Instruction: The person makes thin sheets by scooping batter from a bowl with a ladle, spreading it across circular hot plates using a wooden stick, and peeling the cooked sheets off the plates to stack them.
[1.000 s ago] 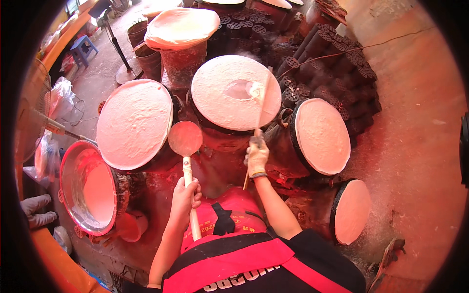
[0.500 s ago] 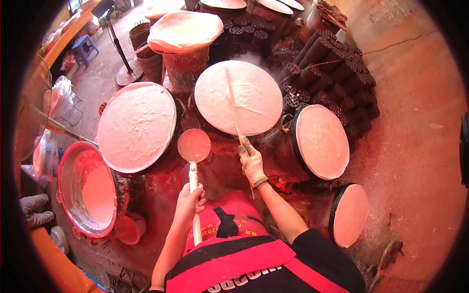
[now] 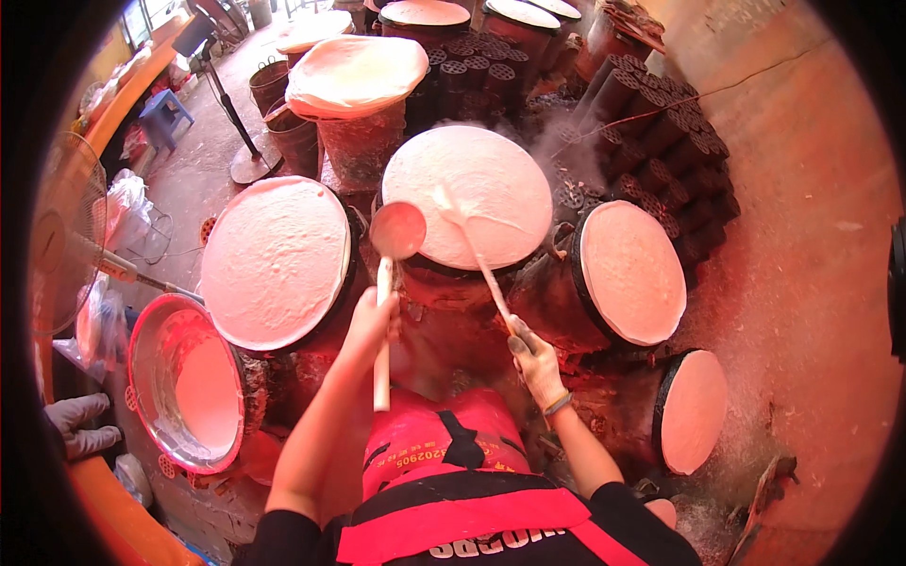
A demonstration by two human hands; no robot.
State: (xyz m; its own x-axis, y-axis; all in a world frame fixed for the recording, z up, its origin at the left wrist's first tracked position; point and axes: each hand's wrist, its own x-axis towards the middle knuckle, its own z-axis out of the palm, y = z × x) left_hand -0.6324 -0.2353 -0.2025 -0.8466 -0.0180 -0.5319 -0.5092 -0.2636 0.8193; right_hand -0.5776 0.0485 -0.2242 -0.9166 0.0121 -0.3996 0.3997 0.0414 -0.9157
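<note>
Ladle (image 3: 397,230) in L hand (image 3: 372,321); R hand (image 3: 537,366) w/ spreader (image 3: 485,271).

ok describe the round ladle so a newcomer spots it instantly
Find the large, round, pale-coated griddle just above the picture's centre. At its lower left in view, the bare left hand grips a ladle with a straight pale handle. Its round bowl sets it apart from the thin stick in the gloved right hand.

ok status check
Left hand gripping white-handled round ladle. Gloved right hand gripping thin pale stick, end over pale round sheet. Ladle hides sheet's near-left edge.
</note>
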